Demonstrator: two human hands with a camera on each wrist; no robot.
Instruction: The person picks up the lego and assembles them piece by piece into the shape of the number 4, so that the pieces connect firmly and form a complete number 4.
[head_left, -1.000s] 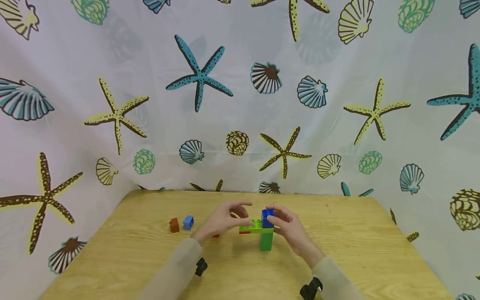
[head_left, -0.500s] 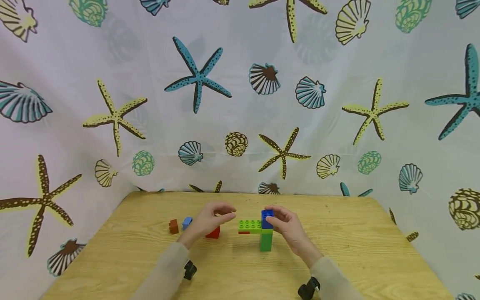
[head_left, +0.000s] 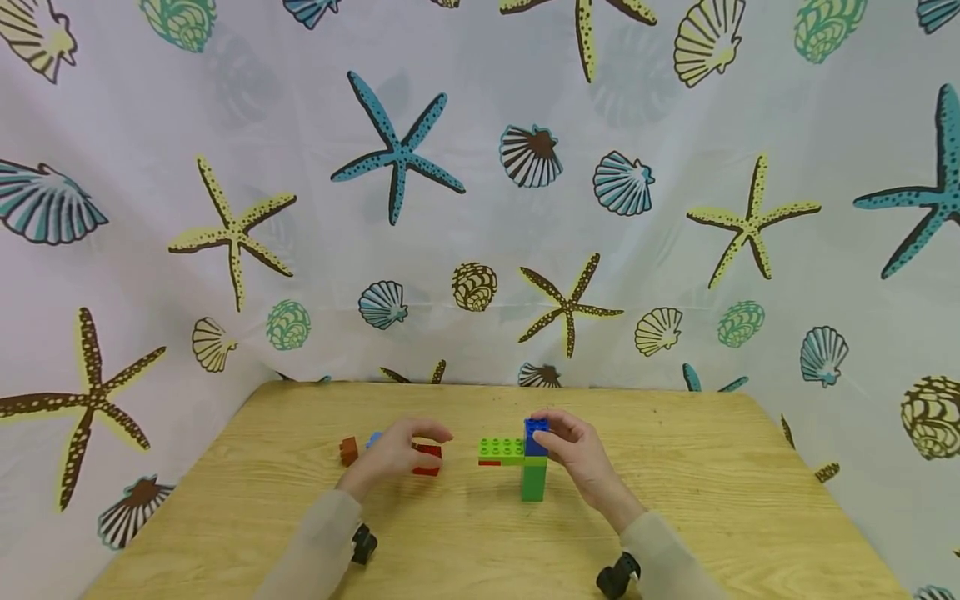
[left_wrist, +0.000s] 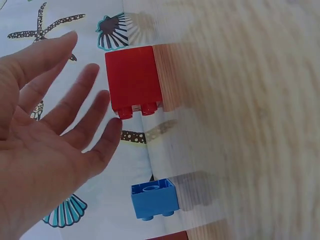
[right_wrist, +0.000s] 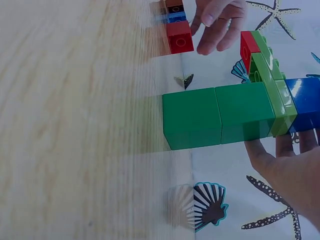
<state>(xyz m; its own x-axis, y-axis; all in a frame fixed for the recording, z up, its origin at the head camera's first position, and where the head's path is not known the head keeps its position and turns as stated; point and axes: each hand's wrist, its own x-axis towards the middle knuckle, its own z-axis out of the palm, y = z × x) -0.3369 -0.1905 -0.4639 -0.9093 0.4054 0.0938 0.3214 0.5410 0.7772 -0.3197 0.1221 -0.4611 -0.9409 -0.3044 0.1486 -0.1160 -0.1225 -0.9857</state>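
In the head view a tower of two green bricks (head_left: 533,482) stands on the table. On it lies a long lime green brick (head_left: 498,450) that overhangs to the left, with a small red brick (head_left: 489,463) under its free end. A dark blue brick (head_left: 535,437) sits on top, above the tower. My right hand (head_left: 583,458) pinches the dark blue brick between thumb and fingers. My left hand (head_left: 388,454) is beside a larger red brick (left_wrist: 132,75), its spread fingers around but not gripping it; the thumb partly covers that brick in the head view.
Left of the left hand are a light blue brick (left_wrist: 156,201) and an orange-brown brick (head_left: 348,451). The wooden table (head_left: 697,483) ends at a white curtain (head_left: 465,225) printed with shells and starfish.
My left hand has moved left, away from the lime green brick, and lowered to the loose red brick. My right hand has stayed at the dark blue brick.
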